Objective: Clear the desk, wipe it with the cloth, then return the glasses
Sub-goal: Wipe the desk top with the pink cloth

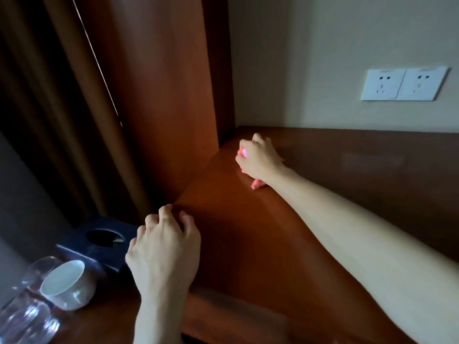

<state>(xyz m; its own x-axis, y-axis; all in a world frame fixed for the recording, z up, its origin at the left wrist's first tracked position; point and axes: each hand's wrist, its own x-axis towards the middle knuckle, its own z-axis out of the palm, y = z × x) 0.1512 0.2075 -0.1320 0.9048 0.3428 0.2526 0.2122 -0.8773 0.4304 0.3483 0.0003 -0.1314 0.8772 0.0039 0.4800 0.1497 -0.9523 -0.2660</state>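
Note:
My right hand grips a bunched pink cloth and presses it on the brown wooden desk near its far left corner. Most of the cloth is hidden under the hand. My left hand rests on the desk's left edge with its fingers curled over the surface, holding nothing. At the lower left, on a lower surface beside the desk, stand clear glasses and a white cup.
A dark blue box with a round hole in its top sits beside the cup. A tall wooden panel rises at the desk's left end. Two white wall sockets are on the wall above the desk's back.

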